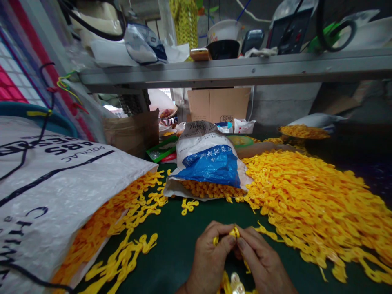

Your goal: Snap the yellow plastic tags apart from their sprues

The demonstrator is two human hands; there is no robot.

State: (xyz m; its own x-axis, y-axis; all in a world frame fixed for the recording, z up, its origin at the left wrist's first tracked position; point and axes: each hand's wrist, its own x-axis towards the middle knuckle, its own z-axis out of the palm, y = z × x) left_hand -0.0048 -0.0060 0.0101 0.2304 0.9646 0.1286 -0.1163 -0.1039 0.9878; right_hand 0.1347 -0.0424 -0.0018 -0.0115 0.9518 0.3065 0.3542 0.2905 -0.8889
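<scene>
Green tabletop (167,249). White sack (76,175) on its left side, yellow heap (312,196) along its right; blue-and-white sack (205,155) between, farther back. Toward the near edge, left hand (210,255) and right hand (261,259) close together, both pinching a small yellow piece (234,232).

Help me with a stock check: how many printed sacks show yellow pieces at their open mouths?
2: the large white sack at the picture's left, and the blue-and-white sack in the middle, beyond the left hand and right hand. Others may be hidden behind them.
</scene>
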